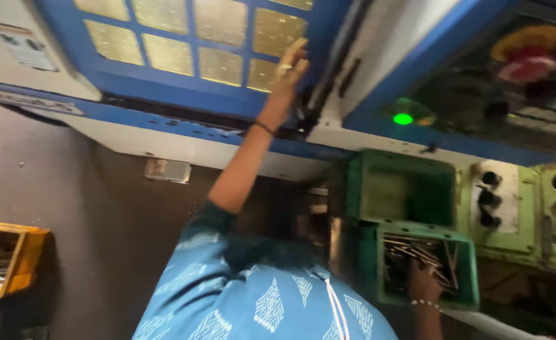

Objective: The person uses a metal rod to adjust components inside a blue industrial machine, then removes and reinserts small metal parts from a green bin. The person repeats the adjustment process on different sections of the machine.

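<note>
My left hand (290,66) reaches out to a machine's blue door (183,88), which has a yellow mesh window. The fingers lie flat on the door's right edge, with a ring on one finger and a dark band at the wrist. My right hand (424,283), with a bead bracelet, is inside a green crate (470,267) among thin metal rods (416,249). Its fingers are hidden in the rods. My blue patterned sleeve (252,296) fills the lower middle.
A second green crate (404,189) sits just beyond the first. Beside them is a pale green panel with black knobs (488,198). The machine's control panel shows a lit green lamp (403,118) and a red button (528,63). A yellow bin (13,258) stands at the left.
</note>
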